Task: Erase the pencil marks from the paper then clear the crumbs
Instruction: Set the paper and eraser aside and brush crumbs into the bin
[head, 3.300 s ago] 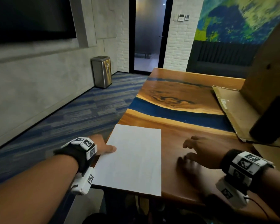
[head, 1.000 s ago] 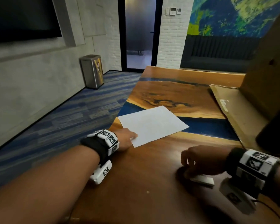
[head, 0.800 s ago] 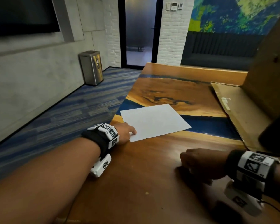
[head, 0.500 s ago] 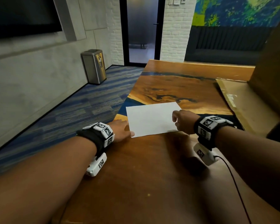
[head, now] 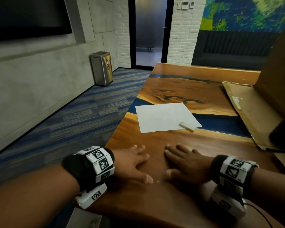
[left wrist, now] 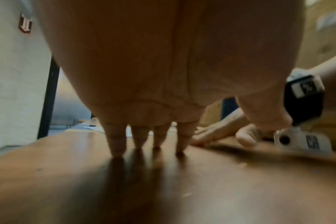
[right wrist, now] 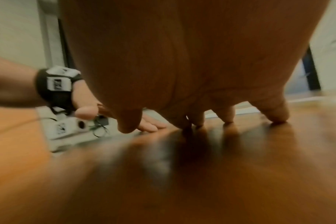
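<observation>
A white sheet of paper (head: 166, 117) lies flat on the wooden table (head: 204, 145), out past both hands. A pale eraser (head: 187, 126) rests on the sheet's near right corner, with nothing touching it. My left hand (head: 133, 163) and right hand (head: 183, 162) lie side by side on the bare wood near the front edge, palms down, fingers straight and spread. In the left wrist view my left hand's fingertips (left wrist: 117, 151) touch the wood. In the right wrist view my right hand's fingertips (right wrist: 228, 118) do the same. A tiny pale crumb (head: 158, 181) sits between the thumbs.
Flattened cardboard (head: 247, 112) lies on the table at the right, with an upright cardboard panel (head: 280, 71) behind it and a dark object (head: 283, 132) at the right edge. The table's left edge drops to blue carpet. A steel bin (head: 102, 68) stands by the wall.
My right hand carried the eraser to the paper and left it on the near right corner. Both hands then drew back toward me and now lie flat on the wood.
</observation>
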